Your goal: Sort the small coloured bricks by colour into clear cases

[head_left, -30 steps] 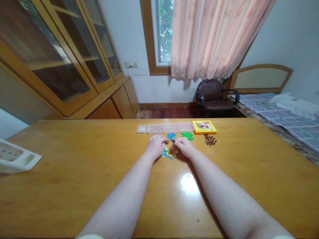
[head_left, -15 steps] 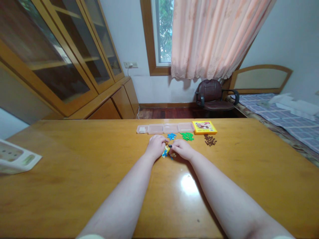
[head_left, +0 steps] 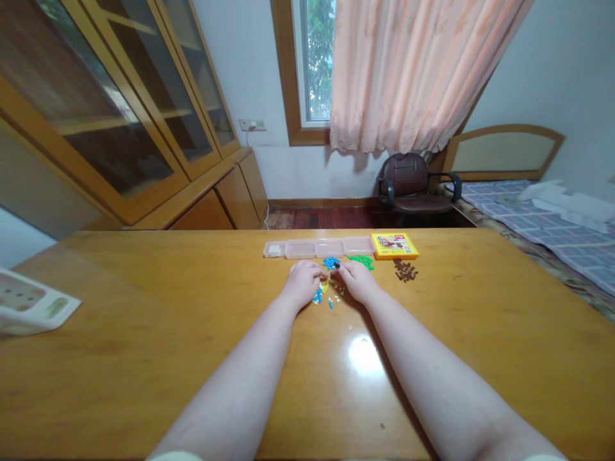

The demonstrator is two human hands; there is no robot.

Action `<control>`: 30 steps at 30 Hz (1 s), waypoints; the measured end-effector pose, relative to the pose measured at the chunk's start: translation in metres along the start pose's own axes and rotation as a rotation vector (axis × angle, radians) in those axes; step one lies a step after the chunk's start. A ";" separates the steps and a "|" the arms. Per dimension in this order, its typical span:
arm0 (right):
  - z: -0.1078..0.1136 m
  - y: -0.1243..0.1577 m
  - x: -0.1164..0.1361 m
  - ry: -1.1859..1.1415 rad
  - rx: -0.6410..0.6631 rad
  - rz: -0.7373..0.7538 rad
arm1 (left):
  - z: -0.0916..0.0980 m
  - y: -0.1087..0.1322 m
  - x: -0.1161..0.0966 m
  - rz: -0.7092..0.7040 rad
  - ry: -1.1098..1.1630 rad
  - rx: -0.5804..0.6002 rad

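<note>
My left hand [head_left: 302, 282] rests curled on the wooden table [head_left: 144, 307] beside a small heap of mixed blue and yellow pieces [head_left: 325, 296]. My right hand [head_left: 354, 279] is pinched at the far edge of that heap, its fingertips near a little blue pile [head_left: 330, 261]; what it pinches is too small to name. A green pile [head_left: 361, 260] lies just beyond the right hand, and a brown pile [head_left: 405, 270] sits further right. Behind the piles stands a row of clear plastic trays [head_left: 318, 247] with a yellow box [head_left: 394, 245] at its right end.
A white plastic container [head_left: 29, 307] sits at the table's left edge. Beyond the table are a wood cabinet with glass doors [head_left: 120, 121], a brown office chair [head_left: 408, 186], a bed [head_left: 538, 218] and a curtained window [head_left: 408, 70].
My right hand has moved forward, away from me, from the mixed heap toward the blue pile. The left hand has stayed almost still.
</note>
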State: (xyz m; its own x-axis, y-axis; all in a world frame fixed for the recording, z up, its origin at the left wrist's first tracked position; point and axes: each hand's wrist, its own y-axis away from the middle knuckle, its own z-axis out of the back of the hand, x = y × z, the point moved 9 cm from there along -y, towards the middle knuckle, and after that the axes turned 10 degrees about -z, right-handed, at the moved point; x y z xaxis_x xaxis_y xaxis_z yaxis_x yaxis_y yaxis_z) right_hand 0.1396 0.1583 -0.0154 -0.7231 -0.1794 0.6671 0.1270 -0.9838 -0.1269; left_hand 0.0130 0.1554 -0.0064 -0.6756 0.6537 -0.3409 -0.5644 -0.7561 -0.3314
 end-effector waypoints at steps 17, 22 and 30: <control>-0.027 0.024 0.032 -0.337 0.449 0.169 | 0.012 0.001 -0.003 0.034 -0.091 -0.042; -0.026 0.022 0.031 -0.229 0.412 0.158 | 0.010 0.001 -0.002 0.059 -0.058 -0.020; -0.023 0.022 0.030 -0.244 0.387 0.147 | 0.010 0.001 0.000 0.072 -0.032 -0.021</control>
State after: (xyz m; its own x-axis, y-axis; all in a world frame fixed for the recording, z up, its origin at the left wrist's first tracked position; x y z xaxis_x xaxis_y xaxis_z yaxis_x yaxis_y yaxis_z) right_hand 0.1052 0.1315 -0.0146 -0.5038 -0.2678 0.8213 0.4934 -0.8696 0.0191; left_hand 0.0077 0.1542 0.0020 -0.7290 0.5963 -0.3362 -0.5041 -0.7999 -0.3257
